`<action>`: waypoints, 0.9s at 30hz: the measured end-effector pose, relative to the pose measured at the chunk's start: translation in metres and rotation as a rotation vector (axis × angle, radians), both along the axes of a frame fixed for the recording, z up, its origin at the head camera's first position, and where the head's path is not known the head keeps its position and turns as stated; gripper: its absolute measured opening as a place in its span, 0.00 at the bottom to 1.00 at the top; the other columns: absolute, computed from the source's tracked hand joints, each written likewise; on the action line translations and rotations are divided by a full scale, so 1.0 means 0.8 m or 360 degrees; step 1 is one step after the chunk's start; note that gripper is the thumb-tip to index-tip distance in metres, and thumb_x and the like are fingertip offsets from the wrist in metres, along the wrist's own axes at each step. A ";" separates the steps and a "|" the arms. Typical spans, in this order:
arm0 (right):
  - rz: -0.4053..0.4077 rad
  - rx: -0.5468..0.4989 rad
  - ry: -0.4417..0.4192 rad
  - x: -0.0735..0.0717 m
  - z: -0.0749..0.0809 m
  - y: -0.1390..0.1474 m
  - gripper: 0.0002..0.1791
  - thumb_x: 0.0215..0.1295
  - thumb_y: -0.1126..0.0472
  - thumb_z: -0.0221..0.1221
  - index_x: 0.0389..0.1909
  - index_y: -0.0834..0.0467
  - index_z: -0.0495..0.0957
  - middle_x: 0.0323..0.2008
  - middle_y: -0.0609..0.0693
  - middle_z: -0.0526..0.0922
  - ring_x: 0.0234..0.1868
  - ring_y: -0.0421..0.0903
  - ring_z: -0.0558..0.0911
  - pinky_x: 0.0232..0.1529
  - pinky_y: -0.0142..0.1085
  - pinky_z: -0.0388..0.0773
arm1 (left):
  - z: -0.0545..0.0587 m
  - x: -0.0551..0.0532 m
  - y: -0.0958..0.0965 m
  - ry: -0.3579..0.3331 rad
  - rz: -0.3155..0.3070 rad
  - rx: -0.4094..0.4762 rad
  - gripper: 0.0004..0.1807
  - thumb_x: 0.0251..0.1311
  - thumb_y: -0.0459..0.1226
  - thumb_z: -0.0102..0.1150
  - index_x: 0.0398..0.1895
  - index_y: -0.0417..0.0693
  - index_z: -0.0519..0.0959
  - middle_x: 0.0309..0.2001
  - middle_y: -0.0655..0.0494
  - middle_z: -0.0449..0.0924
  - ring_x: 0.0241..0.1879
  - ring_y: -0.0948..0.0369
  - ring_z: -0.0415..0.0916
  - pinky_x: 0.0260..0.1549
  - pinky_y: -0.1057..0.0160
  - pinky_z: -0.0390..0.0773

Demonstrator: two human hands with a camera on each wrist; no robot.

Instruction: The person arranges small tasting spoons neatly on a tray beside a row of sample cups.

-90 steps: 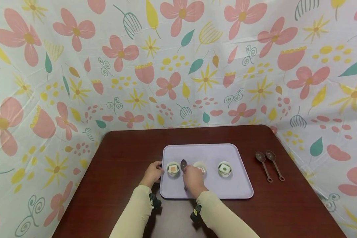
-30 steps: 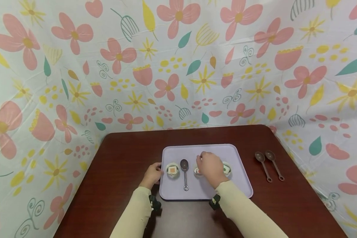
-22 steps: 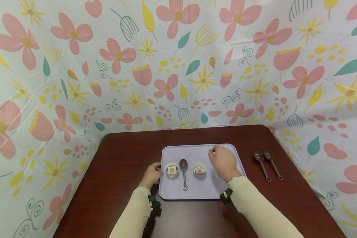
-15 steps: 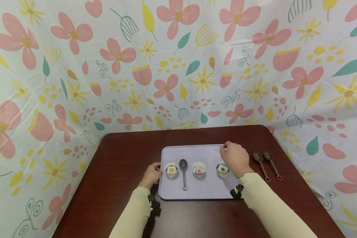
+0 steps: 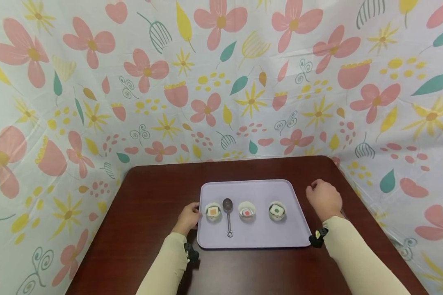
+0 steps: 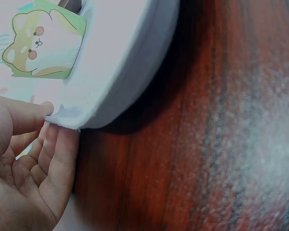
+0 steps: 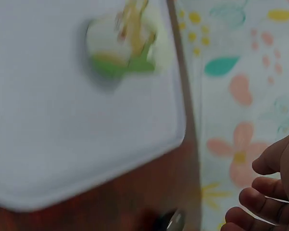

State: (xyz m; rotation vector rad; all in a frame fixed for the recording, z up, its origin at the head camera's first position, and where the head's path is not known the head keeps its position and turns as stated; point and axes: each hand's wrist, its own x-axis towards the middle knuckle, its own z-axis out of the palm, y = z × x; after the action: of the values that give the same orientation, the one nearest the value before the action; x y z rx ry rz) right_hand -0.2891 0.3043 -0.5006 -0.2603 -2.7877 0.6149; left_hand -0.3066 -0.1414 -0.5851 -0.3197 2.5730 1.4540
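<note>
My left hand [image 5: 187, 217] pinches the left rim of a pale lilac tray [image 5: 258, 237], thumb on top and fingers underneath in the left wrist view. A brown spoon [image 5: 227, 205] lies on the tray between a left paper cup [image 5: 213, 213] with an orange-square label inside and a middle cup [image 5: 247, 212] showing red. The right cup [image 5: 277, 211] has a green-dotted white piece. My right hand [image 5: 325, 199], holding nothing, hovers right of the tray with fingers loosely curled. It hides two spoons in the head view; part of a dark spoon [image 7: 174, 221] shows below it in the right wrist view.
The tray stands on a dark reddish-brown table [image 5: 162, 184]. A flower-printed cloth [image 5: 221, 82] rises behind the table and along both its sides. Each wrist wears a small black camera.
My right hand let go of the spoon on the tray, then passed rightward above the middle and right cups and off the tray to above the two spoons. My left hand stays at the tray rim.
</note>
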 end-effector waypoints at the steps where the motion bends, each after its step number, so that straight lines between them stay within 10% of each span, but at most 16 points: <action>1: -0.0008 -0.0011 -0.0021 0.001 -0.004 0.009 0.18 0.62 0.53 0.50 0.39 0.65 0.76 0.31 0.62 0.79 0.26 0.57 0.77 0.18 0.48 0.71 | 0.000 0.000 0.000 -0.0004 -0.0001 -0.0002 0.23 0.58 0.32 0.55 0.59 0.49 0.71 0.37 0.51 0.72 0.36 0.54 0.73 0.20 0.59 0.79; 27: -0.0032 -0.0057 -0.0293 0.024 -0.087 0.077 0.21 0.55 0.59 0.56 0.44 0.71 0.74 0.35 0.68 0.77 0.34 0.65 0.76 0.29 0.54 0.72 | -0.002 0.000 0.000 0.0017 0.0010 0.0018 0.23 0.57 0.31 0.56 0.58 0.48 0.72 0.36 0.51 0.71 0.34 0.55 0.73 0.17 0.60 0.79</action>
State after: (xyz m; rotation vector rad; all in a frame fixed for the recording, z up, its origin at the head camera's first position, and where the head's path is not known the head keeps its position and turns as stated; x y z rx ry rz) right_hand -0.2702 0.3662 -0.5702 -0.3699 -2.9473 0.6681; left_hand -0.3067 -0.1417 -0.5868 -0.3196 2.5735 1.4758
